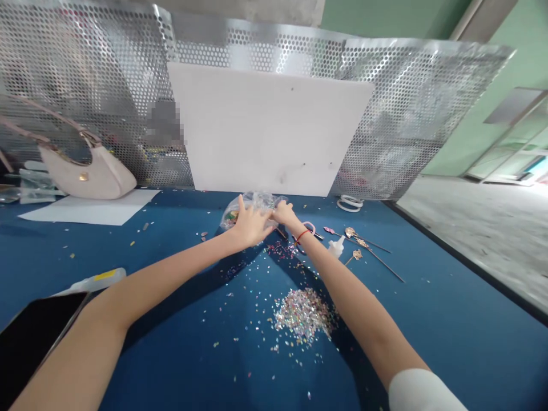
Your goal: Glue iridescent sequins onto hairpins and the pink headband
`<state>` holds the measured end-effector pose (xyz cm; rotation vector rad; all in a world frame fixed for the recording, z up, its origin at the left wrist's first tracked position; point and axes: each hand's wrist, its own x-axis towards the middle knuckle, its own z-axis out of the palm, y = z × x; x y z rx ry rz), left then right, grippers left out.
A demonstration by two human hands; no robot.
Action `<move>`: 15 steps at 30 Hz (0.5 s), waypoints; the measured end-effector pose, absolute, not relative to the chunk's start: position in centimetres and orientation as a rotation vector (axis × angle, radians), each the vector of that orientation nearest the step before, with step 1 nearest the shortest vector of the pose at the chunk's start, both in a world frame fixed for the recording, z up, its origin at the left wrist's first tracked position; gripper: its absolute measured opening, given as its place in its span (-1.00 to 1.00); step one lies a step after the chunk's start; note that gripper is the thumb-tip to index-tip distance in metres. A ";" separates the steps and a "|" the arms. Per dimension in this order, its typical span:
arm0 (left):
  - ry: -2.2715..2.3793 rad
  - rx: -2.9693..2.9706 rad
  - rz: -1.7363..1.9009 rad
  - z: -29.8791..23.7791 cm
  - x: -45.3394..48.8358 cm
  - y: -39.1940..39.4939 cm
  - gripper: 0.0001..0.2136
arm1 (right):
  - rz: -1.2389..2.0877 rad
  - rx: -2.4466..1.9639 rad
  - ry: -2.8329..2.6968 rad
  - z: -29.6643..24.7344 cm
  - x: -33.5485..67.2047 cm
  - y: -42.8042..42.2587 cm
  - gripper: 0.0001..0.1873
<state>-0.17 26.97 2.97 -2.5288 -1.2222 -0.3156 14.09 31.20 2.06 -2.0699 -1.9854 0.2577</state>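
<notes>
A clear plastic bag with small coloured pieces inside lies at the far side of the blue table. My left hand rests against the bag with its fingers spread. Beside it, my right hand has its fingers curled on the bag's right part; the fingertips are partly hidden. Below my hands are scattered reddish sequins. Nearer to me, between my forearms, is a heap of shiny sequins. Pink-handled scissors lie just right of my right wrist.
Right of my forearm are a small white bottle and several decorated hair sticks. White rings lie behind them. At left are a handbag, white paper, a clear bottle and a dark tablet. A white board stands behind.
</notes>
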 end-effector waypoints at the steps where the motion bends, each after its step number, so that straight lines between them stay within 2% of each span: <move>1: -1.240 -2.471 -0.258 2.6 0.0 26.7 -0.52 | 0.234 -2.097 -1.946 2.0 14.2 30.7 -0.34; 3: -1.221 -2.417 -0.137 2.1 -0.1 26.9 -0.58 | 0.187 -2.132 -1.910 1.7 14.3 29.6 -0.33; 6: -1.050 -2.454 -0.068 1.5 -0.9 27.7 -0.70 | 0.155 -2.107 -1.984 1.2 14.3 28.0 -0.55; 9: -1.001 -2.460 -0.079 0.9 -1.3 27.8 -0.67 | 0.112 -2.045 -2.115 0.8 14.2 26.5 -0.70; 15: -1.054 -2.394 -0.074 0.1 -0.8 27.5 -0.63 | 0.077 -1.947 -2.251 0.2 13.7 24.4 -0.67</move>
